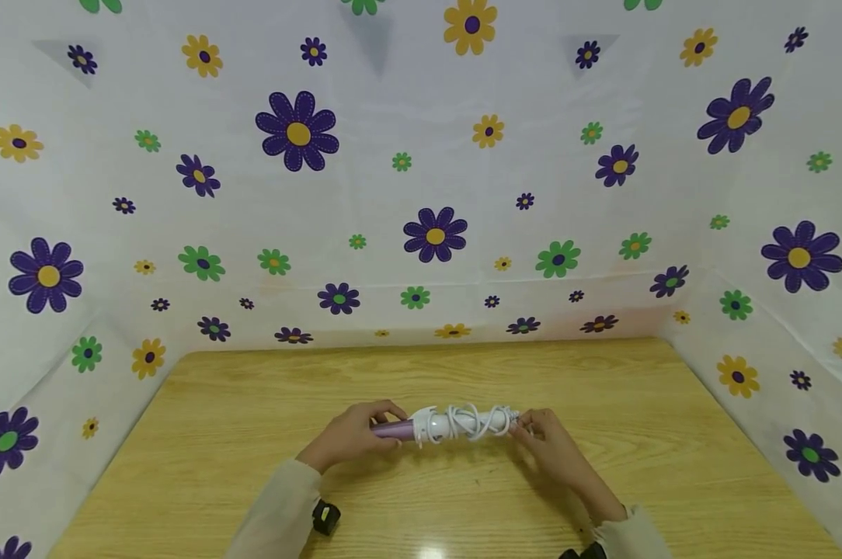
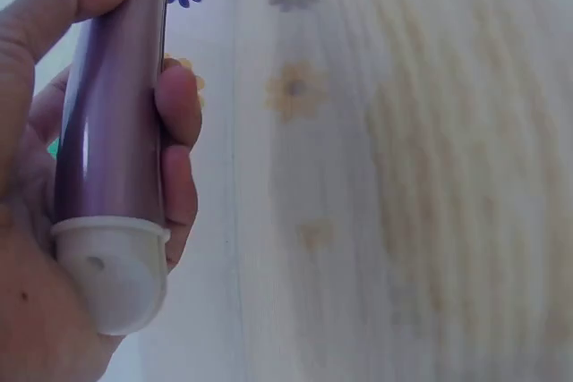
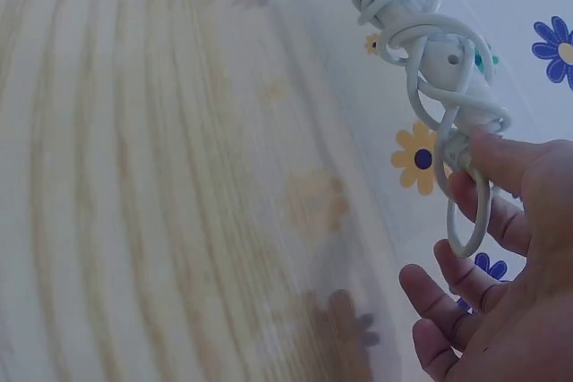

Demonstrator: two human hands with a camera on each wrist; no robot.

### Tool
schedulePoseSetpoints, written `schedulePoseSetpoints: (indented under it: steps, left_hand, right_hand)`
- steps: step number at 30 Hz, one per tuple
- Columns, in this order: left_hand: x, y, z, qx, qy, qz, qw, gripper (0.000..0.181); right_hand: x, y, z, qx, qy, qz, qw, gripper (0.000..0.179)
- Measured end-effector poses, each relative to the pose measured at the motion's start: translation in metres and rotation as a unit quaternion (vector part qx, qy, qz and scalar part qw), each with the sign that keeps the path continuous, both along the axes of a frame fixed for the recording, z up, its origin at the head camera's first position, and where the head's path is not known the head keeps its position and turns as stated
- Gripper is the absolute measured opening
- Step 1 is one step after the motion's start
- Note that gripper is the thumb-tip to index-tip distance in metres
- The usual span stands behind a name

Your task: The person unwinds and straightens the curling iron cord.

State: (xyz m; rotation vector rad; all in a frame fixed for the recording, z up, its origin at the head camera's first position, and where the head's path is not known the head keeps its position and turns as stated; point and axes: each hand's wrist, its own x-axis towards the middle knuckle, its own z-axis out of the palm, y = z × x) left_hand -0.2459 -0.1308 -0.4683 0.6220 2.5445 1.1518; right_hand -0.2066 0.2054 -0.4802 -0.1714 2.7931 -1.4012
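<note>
wand-shaped appliance (image 1: 441, 425) is held over the table (image 1: 407, 497), left hand (image 1: 354, 435) gripping its purple barrel (image 1: 396, 430), right hand (image 1: 550, 446) pinching the white cord (image 3: 484, 212) near one end. cord handling appears under way; the next move likely calls for steady left-hand support.

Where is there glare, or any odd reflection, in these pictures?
Head view: a bright glare spot on the tabletop at the bottom edge; left wrist view: a pale shine down the purple barrel; right wrist view: faint, blurry flower reflections.
</note>
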Motion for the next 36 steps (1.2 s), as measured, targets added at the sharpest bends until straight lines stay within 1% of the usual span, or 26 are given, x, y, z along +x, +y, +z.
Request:
schedulePoseSetpoints:
  steps: [3, 6, 8, 11, 15, 18, 22, 26, 29, 31, 34, 36]
  left_hand:
    - [0.005, -0.002, 0.001, 0.005, 0.006, 0.011, 0.9999, 0.033]
    - [0.010, -0.005, 0.000, 0.005, 0.010, 0.028, 0.9995, 0.034]
    - [0.012, -0.007, -0.002, 0.003, 0.013, 0.038, 0.9992, 0.035]
    - [0.015, -0.011, -0.001, -0.004, 0.022, 0.061, 0.9979, 0.035]
    - [0.017, -0.013, -0.003, -0.006, 0.035, 0.079, 0.9963, 0.034]
    - [0.018, -0.012, -0.004, -0.004, 0.035, 0.080, 0.9962, 0.033]
    - [0.019, -0.010, -0.005, -0.011, 0.038, 0.083, 0.9957, 0.033]
    - [0.019, -0.010, -0.005, -0.020, 0.041, 0.083, 0.9955, 0.033]
    - [0.017, -0.013, -0.002, -0.022, 0.032, 0.083, 0.9958, 0.034]
    - [0.016, -0.015, -0.001, -0.020, 0.027, 0.085, 0.9958, 0.033]
    - [0.016, -0.020, 0.001, -0.015, 0.017, 0.083, 0.9963, 0.031]
    - [0.015, -0.021, 0.001, -0.012, 0.011, 0.074, 0.9971, 0.031]
  right_hand:
    - [0.001, -0.003, 0.001, -0.013, 0.001, 0.002, 0.9999, 0.017]
    - [0.001, -0.005, 0.003, -0.010, 0.008, 0.013, 0.9998, 0.018]
    - [0.001, -0.006, 0.003, 0.001, 0.014, 0.022, 0.9997, 0.020]
    - [0.003, -0.007, 0.007, 0.021, 0.022, 0.030, 0.9991, 0.019]
    - [0.007, -0.007, 0.012, 0.055, 0.034, 0.033, 0.9974, 0.016]
    - [0.008, -0.007, 0.012, 0.072, 0.045, 0.038, 0.9957, 0.016]
    - [0.008, -0.010, 0.009, 0.094, 0.048, 0.059, 0.9927, 0.019]
    - [0.008, -0.011, 0.006, 0.127, 0.066, 0.078, 0.9865, 0.018]
    - [0.006, -0.010, 0.007, 0.146, 0.082, 0.087, 0.9821, 0.013]
    - [0.004, -0.008, 0.008, 0.157, 0.088, 0.104, 0.9782, 0.011]
    - [0.004, -0.002, 0.011, 0.147, 0.083, 0.149, 0.9743, 0.014]
    - [0.004, 0.003, 0.013, 0.137, 0.074, 0.179, 0.9715, 0.015]
